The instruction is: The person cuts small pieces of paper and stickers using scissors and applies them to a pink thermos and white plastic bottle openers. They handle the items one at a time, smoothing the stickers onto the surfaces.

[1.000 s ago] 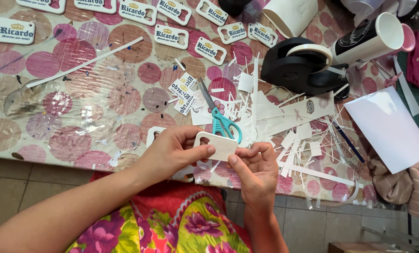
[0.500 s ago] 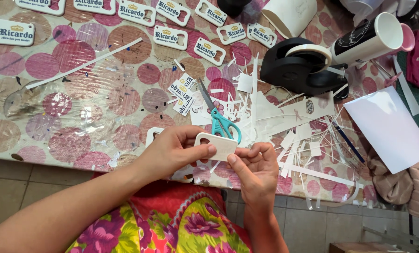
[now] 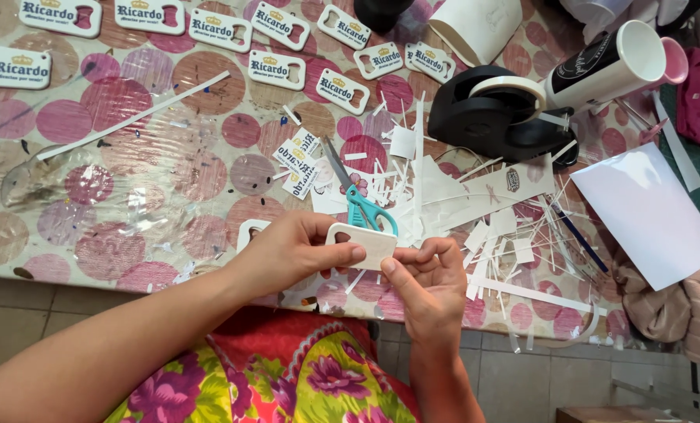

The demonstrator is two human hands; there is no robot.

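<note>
Both hands meet at the middle, just in front of the body. The left hand point(image 3: 291, 254) reaches in from the lower left, thumb and fingers pinched together. The right hand point(image 3: 428, 286) rises from below, fingers curled, fingertips facing the left thumb.

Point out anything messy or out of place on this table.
Paper offcuts lie strewn in a heap right of the scissors, some hanging over the table edge. Both hands, left and right, hold a blank white tag. Nothing looks damaged.
</note>
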